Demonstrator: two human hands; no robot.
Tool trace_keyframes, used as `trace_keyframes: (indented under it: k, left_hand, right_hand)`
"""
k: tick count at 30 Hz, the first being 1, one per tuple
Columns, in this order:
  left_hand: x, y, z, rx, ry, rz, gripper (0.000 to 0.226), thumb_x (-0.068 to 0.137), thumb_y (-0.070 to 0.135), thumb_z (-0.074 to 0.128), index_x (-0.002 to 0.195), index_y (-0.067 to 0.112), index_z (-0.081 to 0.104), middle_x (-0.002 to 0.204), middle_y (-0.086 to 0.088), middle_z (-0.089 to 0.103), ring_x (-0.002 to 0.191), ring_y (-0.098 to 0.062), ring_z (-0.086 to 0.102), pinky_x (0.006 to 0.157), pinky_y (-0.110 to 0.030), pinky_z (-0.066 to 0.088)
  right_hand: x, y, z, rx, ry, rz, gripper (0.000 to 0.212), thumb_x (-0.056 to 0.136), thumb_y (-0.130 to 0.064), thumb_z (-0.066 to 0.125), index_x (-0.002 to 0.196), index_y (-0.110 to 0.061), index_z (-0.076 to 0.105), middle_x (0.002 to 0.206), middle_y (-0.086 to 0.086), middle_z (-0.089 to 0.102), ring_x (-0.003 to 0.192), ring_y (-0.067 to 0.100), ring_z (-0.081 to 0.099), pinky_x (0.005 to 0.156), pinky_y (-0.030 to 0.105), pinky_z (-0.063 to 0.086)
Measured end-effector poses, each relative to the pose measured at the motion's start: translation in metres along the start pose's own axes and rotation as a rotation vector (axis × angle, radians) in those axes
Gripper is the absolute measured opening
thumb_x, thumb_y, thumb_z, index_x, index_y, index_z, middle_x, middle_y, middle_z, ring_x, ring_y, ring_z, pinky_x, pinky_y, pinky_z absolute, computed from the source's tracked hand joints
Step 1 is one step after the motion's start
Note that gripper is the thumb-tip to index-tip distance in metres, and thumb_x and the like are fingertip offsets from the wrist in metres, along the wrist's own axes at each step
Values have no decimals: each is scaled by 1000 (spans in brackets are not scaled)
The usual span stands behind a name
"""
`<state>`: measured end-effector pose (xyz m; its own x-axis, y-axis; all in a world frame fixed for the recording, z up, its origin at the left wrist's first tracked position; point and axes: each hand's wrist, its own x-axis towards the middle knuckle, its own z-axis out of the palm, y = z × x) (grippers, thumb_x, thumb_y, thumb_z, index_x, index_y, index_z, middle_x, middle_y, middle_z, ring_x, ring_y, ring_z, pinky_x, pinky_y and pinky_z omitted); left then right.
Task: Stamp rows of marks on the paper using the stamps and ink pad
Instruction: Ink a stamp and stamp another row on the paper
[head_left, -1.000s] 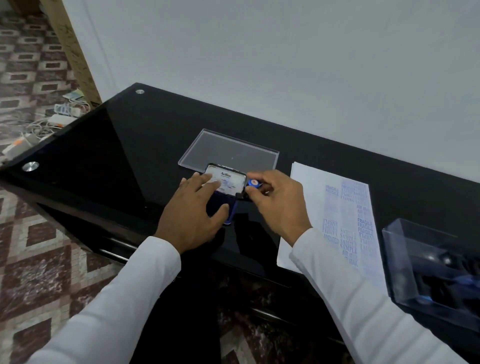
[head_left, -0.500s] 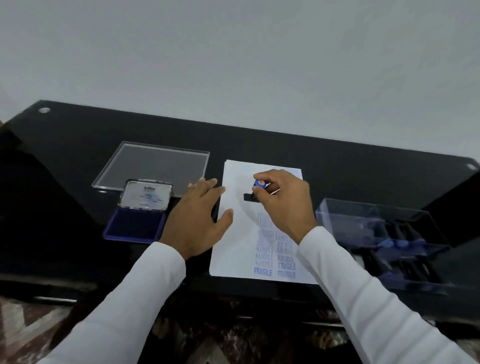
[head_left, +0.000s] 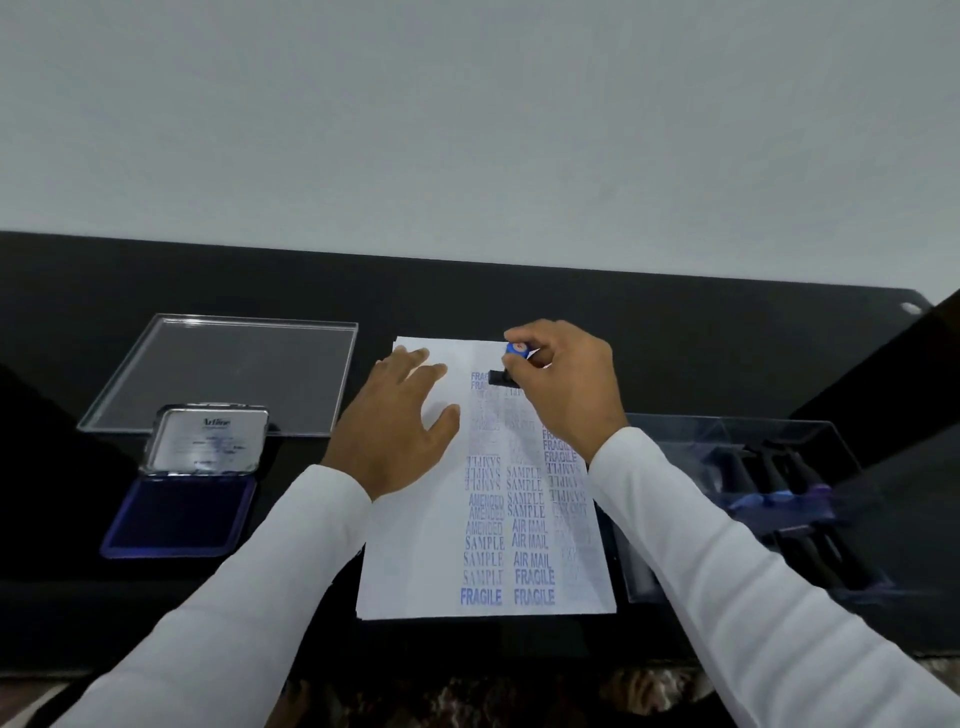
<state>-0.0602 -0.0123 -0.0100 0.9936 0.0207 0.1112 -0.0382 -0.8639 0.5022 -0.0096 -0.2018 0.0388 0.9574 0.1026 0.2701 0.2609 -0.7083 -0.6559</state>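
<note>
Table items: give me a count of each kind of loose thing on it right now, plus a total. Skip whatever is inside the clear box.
Sheet of paper: 1
Ink pad, open: 1
Stamp, held in the right hand: 1
Clear plastic lid: 1
Clear plastic box, contents too blurred to count: 1
Total: 5

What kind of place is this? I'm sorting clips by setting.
Probably a home or small office desk set against a plain wall: a glossy black table holds a stamped paper, an open ink pad, and a clear box of stamps. Patterned floor tiles show below.
</note>
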Motion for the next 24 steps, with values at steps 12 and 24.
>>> trace_keyframes:
  k: [12,24]
  left_hand:
    - [41,-11,14,20,-51,0,58,97,51,52,149,28,43,164,6,27,154,-20,14,119,-46,27]
    - [40,-17,20,32,-54,2,57,98,53,51,149,28,43,164,6,27,154,-22,14,119,-47,26]
  right_hand:
    - [34,4,20,-5,-68,18,29,90,-26,71,119,-21,72,113,-3,68,92,11,65,92,25,54]
    - [38,3,28,-32,-103,20,31,91,-28,70,121,-21,70,118,-2,67,92,6,58,95,23,50]
